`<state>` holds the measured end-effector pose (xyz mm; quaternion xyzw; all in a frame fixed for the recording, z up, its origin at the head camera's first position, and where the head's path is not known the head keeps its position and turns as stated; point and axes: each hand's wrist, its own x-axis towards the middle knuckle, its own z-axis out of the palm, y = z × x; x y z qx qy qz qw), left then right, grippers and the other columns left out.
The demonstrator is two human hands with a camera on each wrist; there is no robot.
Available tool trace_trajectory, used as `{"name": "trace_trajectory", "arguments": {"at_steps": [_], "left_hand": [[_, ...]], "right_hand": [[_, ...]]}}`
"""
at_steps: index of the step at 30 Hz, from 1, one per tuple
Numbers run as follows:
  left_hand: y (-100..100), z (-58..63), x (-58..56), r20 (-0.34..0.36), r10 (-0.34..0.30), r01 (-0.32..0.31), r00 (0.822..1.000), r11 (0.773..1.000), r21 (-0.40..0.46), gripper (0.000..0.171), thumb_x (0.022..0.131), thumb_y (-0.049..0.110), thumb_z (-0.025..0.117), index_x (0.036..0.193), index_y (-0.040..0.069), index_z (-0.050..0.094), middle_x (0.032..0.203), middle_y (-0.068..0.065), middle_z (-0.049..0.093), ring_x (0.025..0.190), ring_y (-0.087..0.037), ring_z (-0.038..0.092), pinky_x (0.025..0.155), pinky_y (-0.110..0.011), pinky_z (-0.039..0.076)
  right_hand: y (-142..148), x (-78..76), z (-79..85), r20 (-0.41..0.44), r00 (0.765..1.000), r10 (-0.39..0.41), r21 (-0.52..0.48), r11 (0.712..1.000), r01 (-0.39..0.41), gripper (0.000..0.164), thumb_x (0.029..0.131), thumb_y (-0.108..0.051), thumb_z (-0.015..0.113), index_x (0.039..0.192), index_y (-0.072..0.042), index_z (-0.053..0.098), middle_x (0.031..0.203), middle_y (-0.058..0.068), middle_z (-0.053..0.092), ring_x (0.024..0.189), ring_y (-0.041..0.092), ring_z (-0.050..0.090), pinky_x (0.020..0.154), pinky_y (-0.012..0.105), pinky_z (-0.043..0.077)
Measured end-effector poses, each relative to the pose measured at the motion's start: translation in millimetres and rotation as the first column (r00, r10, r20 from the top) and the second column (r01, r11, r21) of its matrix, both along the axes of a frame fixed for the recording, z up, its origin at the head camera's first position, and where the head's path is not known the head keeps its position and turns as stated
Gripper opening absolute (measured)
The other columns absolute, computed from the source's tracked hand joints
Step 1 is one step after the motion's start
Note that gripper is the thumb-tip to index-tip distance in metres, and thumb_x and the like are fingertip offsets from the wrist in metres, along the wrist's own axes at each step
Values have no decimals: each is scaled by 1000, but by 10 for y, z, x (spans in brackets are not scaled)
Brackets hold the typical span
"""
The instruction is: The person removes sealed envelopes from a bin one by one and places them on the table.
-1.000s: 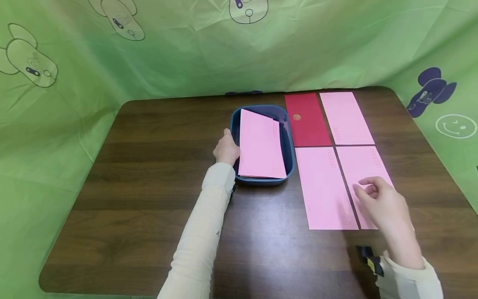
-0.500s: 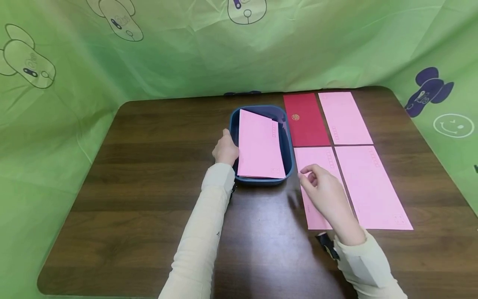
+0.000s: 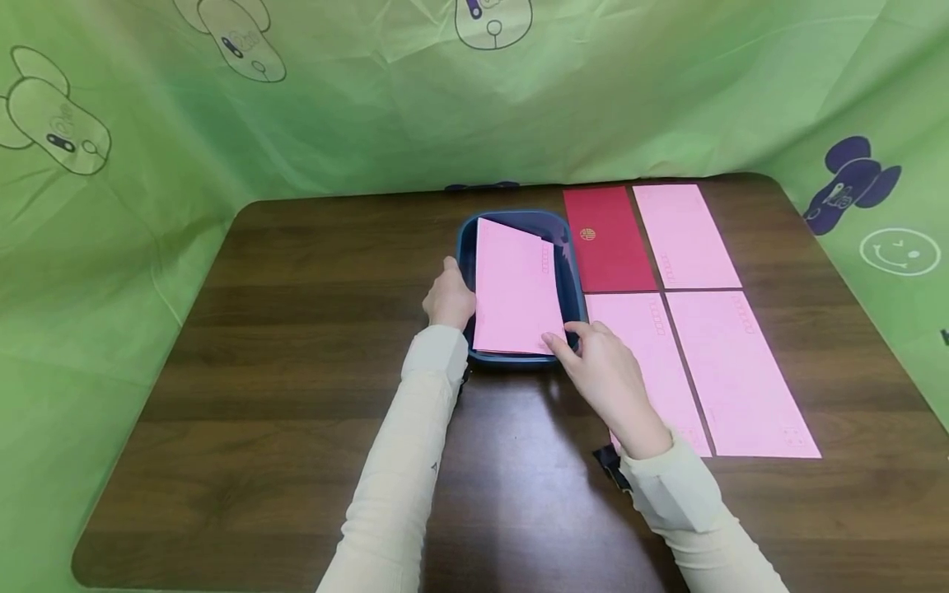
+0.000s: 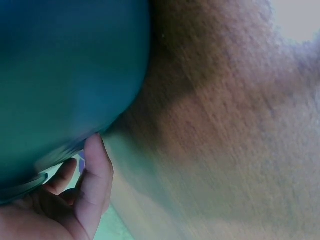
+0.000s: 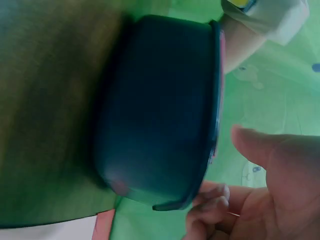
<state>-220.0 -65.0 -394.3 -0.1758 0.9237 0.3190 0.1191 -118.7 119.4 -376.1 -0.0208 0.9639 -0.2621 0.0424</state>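
A dark blue plastic basin stands mid-table with a stack of pink envelopes tilted inside it. My left hand grips the basin's left rim. In the left wrist view, fingers curl beneath that rim against the outer wall. My right hand is at the basin's near right corner, its thumb over the lower corner of the top envelope. From the right wrist, thumb and fingers stand apart, with the fingertips beside the rim of the basin.
Right of the basin, a red envelope lies flat beside a pink envelope. Nearer lie another pink envelope, partly under my right forearm, and a further pink envelope. A green curtain hangs behind the brown table.
My right hand has moved left from above the far-right pink envelope, across the one beside it, to the basin's near right corner. My left hand has stayed on the rim.
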Motion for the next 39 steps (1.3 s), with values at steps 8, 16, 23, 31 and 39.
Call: {"name": "trace_trajectory", "arguments": {"at_steps": [8, 16, 23, 31, 39], "left_hand": [[19, 40, -8, 27, 12, -12, 1000, 1000, -11, 62, 92, 14, 58, 146, 14, 26, 136, -14, 53, 112, -30, 60, 95, -45, 48], [14, 44, 6, 0, 11, -11, 1000, 1000, -10, 61, 93, 13, 59, 145, 14, 27, 132, -16, 55, 108, -32, 61, 93, -46, 49], [7, 35, 12, 5, 11, -11, 1000, 1000, -4, 59, 93, 11, 57, 145, 14, 28, 134, -16, 54, 110, -32, 60, 93, -47, 49], [13, 32, 18, -1, 9, -9, 1000, 1000, 2, 61, 92, 12, 59, 144, 14, 28, 132, -16, 55, 108, -33, 61, 92, -48, 49], [20, 18, 25, -10, 9, -9, 1000, 1000, 4, 62, 92, 13, 60, 145, 14, 27, 134, -16, 54, 108, -33, 61, 91, -47, 50]], "right_hand": [[-27, 22, -83, -86, 996, -33, 69, 997, 39, 47, 94, -41, 56, 115, 1, 64, 94, 23, 64, 79, 35, 62, 67, 44, 49], [-24, 3, -115, -62, 997, -46, 36, 998, 49, 44, 89, -47, 62, 97, -4, 60, 74, 13, 55, 64, 24, 53, 54, 31, 39], [7, -16, -106, -14, 999, -49, -19, 999, 49, 39, 90, -43, 61, 97, -5, 59, 74, 11, 55, 67, 22, 54, 56, 30, 37], [44, -33, -113, 20, 997, -70, -135, 988, 72, 34, 90, -37, 63, 101, -5, 62, 60, 3, 44, 54, 17, 42, 51, 27, 31], [44, -23, -116, 8, 996, -93, -139, 986, 93, 29, 91, -36, 61, 95, -7, 57, 62, 2, 44, 57, 18, 43, 54, 28, 31]]}}
